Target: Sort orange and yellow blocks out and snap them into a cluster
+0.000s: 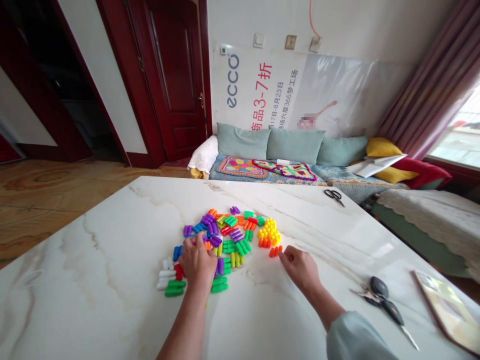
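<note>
currently the right hand (300,267), grip spread, sits beside forward-pointing orange pegs (275,251)

From where I'm watching remotely, a closed dark red wooden door (170,75) stands beside an open doorway (75,100), both past a glossy wood-grain floor (48,195). On the white wall (375,25), a printed ecco banner (258,85) hangs behind a long sofa (262,172) with pale teal cushions (242,141), a crocheted blanket (240,167) and yellow and red pillows (397,165). Mauve curtains (423,85) hang beside a bright window (459,135) on the right, letting in daylight.
</note>
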`<state>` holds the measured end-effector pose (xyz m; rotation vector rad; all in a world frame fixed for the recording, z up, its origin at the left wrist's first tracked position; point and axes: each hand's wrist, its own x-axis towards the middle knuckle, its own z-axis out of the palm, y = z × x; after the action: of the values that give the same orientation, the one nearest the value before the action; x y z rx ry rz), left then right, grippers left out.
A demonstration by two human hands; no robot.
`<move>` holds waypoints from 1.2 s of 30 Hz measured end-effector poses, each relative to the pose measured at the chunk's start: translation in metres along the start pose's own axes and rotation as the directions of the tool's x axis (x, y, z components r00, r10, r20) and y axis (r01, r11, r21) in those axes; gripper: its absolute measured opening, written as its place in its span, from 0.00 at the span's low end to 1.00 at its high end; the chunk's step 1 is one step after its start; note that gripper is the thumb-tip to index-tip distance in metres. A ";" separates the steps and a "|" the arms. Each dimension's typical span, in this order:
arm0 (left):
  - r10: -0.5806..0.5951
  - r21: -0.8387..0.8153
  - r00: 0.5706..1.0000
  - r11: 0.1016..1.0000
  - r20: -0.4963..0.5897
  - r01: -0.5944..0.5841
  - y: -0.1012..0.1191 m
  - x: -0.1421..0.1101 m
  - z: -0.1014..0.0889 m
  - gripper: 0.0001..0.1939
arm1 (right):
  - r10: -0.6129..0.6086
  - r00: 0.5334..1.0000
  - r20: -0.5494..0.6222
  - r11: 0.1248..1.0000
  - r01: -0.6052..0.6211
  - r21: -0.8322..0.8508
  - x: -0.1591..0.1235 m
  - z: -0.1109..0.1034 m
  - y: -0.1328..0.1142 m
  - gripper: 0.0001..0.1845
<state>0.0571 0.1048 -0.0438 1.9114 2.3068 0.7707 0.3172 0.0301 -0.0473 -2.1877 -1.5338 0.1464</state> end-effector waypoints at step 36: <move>0.538 -0.701 0.619 -0.071 0.572 0.710 0.031 -0.023 -0.004 0.23 | -0.280 0.948 0.150 0.621 0.059 0.782 -0.022 -0.006 -0.067 0.25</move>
<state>0.0895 0.0856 -0.0334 0.7633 0.5425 0.8731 0.2531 0.0261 -0.0173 -1.3452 -1.4173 0.8937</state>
